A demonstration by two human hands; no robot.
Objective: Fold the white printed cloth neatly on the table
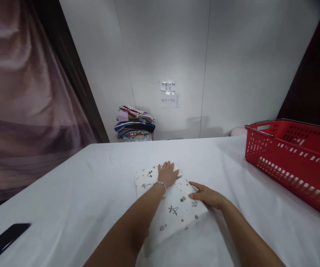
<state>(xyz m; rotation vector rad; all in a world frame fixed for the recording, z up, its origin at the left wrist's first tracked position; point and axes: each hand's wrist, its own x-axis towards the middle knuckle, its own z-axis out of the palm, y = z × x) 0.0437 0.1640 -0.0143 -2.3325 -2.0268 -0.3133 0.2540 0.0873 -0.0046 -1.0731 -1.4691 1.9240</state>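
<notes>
A folded white cloth (pixel 173 211) with small printed sprigs and dots lies on the white-covered table in front of me. My left hand (pixel 167 175) rests flat on its far part, fingers spread and pointing away from me; a thin bracelet circles that wrist. At the cloth's right edge is my right hand (pixel 206 195), with the thumb on top of the fabric and the forefinger along the side. Its other fingers are mostly hidden beside or under the edge, which it appears to pinch.
A red plastic basket (pixel 287 155) with a wire handle stands on the table (pixel 107 178) at right. Behind the far edge is a stack of folded fabrics (pixel 135 124) by the wall. A dark flat object (pixel 6 241) lies at near left, below a pink curtain (pixel 23 104).
</notes>
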